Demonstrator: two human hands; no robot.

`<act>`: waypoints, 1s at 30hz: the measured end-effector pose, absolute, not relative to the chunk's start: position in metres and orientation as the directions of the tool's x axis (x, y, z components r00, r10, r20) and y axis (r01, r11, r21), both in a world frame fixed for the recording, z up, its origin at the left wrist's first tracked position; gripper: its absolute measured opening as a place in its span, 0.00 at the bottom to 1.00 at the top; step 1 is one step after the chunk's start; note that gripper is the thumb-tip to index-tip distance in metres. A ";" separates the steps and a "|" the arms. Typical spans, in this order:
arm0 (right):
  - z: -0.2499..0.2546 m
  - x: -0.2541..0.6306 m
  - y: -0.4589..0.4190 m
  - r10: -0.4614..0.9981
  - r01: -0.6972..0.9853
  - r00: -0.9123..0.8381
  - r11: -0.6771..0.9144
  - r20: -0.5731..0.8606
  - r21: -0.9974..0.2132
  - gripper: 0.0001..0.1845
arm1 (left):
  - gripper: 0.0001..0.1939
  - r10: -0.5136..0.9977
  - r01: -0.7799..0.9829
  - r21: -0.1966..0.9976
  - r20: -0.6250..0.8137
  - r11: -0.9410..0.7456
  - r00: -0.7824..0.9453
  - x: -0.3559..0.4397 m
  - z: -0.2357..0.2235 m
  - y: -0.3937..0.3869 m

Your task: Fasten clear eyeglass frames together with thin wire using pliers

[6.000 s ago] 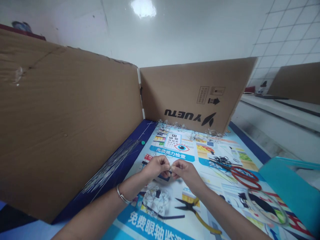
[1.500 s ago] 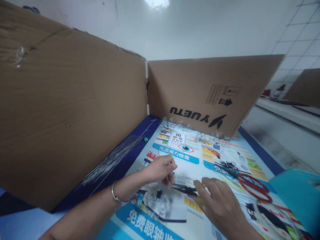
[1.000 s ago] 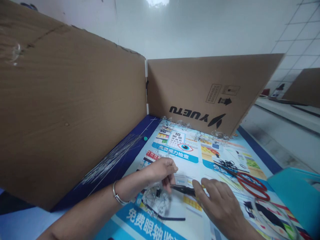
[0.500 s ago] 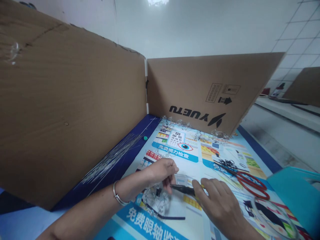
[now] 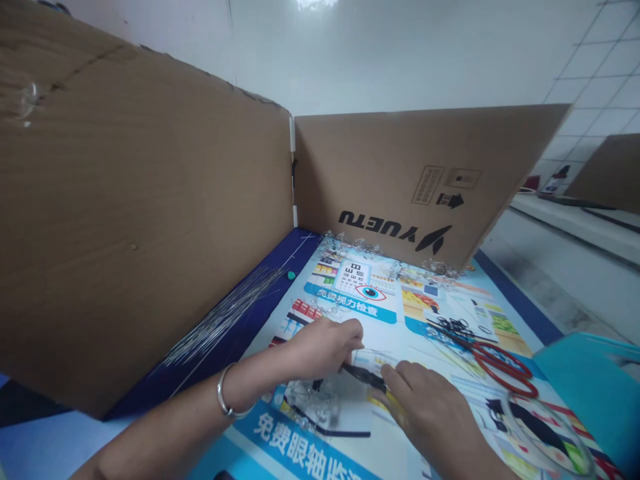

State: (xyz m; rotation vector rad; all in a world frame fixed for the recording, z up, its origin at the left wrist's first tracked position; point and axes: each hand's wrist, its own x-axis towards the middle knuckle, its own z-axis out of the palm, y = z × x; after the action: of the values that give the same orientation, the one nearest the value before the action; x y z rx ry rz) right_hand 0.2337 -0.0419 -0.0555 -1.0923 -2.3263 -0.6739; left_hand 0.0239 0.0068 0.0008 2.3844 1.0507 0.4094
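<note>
Between the two hands: pliers [image 5: 369, 379], one pair, black-nosed, yellow-handled, clasped in the right hand [image 5: 435, 408], nose against the left hand [image 5: 323, 347]. Left fingers: bent; whether pinching anything, hidden. Below left hand: clear, wiry cluster [image 5: 316, 408]. Beyond right hand: red-handled scissors [image 5: 477, 347]. Step, as judged: fine plier work at the left fingertips. Next move: seemingly calls for steady left fingers, careful squeeze.

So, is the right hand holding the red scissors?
No, the right hand holds the pliers, while the red scissors lie on the printed sheet.
</note>
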 end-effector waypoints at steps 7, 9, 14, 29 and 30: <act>-0.054 0.234 -0.046 0.632 0.801 -0.565 0.575 0.531 0.168 0.21 | 0.08 0.685 0.630 0.321 0.090 -0.707 0.723 0.023 -0.006 0.007; -0.053 0.234 -0.046 0.637 0.799 -0.570 0.578 0.519 0.166 0.21 | 0.09 0.671 0.610 0.345 0.085 -0.713 0.737 0.023 -0.007 0.008; -0.054 0.236 -0.046 0.651 0.787 -0.583 0.600 0.486 0.141 0.17 | 0.08 0.638 0.570 0.342 0.129 -0.747 0.759 0.023 -0.010 0.008; -0.069 0.229 -0.048 0.659 0.784 -0.540 0.620 0.523 0.028 0.22 | 0.06 0.650 0.581 0.465 -0.017 -0.668 0.760 0.019 0.001 0.009; -0.071 0.228 -0.048 0.661 0.784 -0.537 0.621 0.525 0.020 0.22 | 0.06 0.643 0.572 0.474 -0.016 -0.669 0.766 0.018 0.000 0.010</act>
State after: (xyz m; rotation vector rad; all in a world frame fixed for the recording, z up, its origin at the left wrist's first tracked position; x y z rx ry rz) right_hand 0.2284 -0.0480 -0.0707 -1.1385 -2.3716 -0.3483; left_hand 0.0178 0.0101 0.0002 2.5014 0.9164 0.2098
